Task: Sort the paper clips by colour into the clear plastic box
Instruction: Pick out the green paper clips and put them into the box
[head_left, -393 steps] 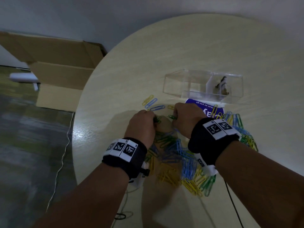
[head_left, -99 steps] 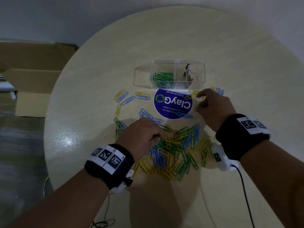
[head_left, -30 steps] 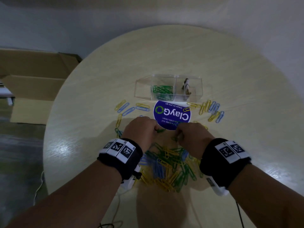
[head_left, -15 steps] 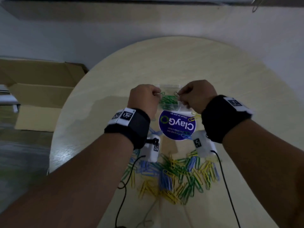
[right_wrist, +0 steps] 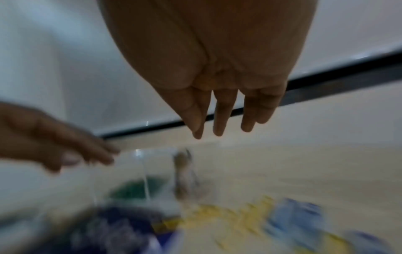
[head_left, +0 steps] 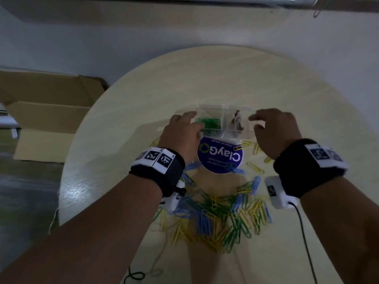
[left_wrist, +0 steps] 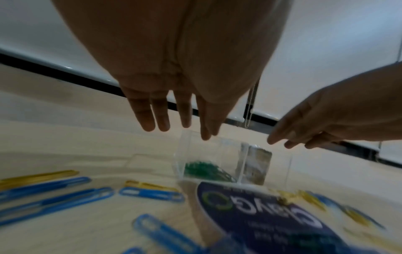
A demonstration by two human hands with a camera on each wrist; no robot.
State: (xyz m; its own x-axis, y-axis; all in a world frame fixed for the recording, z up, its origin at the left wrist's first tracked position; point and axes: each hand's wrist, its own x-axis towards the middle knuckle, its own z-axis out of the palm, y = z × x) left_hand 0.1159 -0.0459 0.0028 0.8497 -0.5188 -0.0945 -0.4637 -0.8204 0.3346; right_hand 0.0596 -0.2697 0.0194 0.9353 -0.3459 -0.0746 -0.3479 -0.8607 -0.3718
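Observation:
The clear plastic box [head_left: 223,111] stands at mid-table with green paper clips [head_left: 209,123] in its left compartment; the same green clips [left_wrist: 204,169] show in the left wrist view. My left hand [head_left: 184,130] hovers over the box's left end, fingers [left_wrist: 162,118] straight and empty. My right hand [head_left: 270,128] hovers at the box's right end, fingers [right_wrist: 219,116] spread and holding nothing. A mixed pile of green, blue and yellow clips [head_left: 217,214] lies near me, under my wrists.
A round blue ClayGo sticker [head_left: 220,156] lies in front of the box. Loose yellow clips [head_left: 250,145] lie right of it, blue ones [left_wrist: 54,195] to the left. An open cardboard box [head_left: 47,111] sits on the floor at left. A cable [head_left: 305,232] trails from my right wrist.
Half a second ago both hands pinched green clips above the box's left compartment. Now the fingers have straightened, hold nothing, and the hands have moved apart to the box's ends.

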